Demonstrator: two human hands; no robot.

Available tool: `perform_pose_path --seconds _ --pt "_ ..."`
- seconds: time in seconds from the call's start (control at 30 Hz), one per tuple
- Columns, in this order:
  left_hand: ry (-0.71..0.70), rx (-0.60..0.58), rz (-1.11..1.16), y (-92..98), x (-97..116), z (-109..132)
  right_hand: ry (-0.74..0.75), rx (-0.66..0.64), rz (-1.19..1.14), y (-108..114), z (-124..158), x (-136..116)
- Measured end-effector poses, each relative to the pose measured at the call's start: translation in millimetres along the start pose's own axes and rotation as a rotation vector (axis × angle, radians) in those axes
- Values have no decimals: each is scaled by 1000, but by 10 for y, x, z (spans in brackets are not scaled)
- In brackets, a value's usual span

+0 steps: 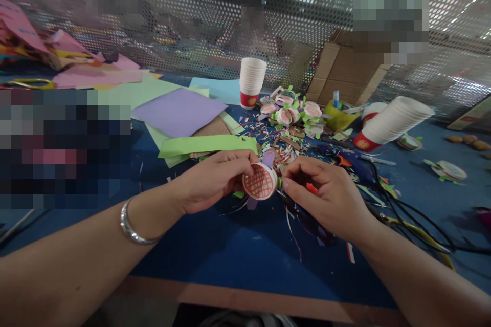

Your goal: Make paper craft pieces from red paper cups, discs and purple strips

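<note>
My left hand [215, 178] grips a small paper-cup turtle [260, 182] by its left edge, thumb on top. Its round white face carries an orange-red grid, and purple paper tabs stick out at its top and bottom. At the turtle's right edge, the fingertips of my right hand [326, 194] are pinched on a small green paper piece [280, 184]. The fingers partly cover that piece, so I cannot tell whether it is stuck to the rim. Beyond my hands lies a pile of similar paper-cup turtles [286, 112] with green and purple tabs.
Paper scraps [284, 143] litter the blue table [192, 260]. A green strip [207, 146] and a purple sheet [179, 112] lie left. One cup stack [252, 81] stands upright; another cup stack [395, 122] leans right. Black cables [414, 214] and a blue glue gun [356, 166] lie right.
</note>
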State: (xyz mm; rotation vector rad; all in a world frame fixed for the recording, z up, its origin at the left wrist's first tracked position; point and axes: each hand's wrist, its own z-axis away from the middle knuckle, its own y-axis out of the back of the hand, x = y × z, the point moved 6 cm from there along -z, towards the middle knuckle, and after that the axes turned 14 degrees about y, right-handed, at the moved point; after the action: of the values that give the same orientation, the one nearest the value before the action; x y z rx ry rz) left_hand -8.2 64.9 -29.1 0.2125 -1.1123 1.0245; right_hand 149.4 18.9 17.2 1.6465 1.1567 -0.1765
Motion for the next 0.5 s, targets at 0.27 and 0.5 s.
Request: perform_pose_path --seconds 0.27,0.5 --pt "-4 42 -56 -7 -1 9 0 -14 40 -9 1 -16" --pt "-7 62 -74 -6 5 14 -8 -6 10 -12 4 -5"
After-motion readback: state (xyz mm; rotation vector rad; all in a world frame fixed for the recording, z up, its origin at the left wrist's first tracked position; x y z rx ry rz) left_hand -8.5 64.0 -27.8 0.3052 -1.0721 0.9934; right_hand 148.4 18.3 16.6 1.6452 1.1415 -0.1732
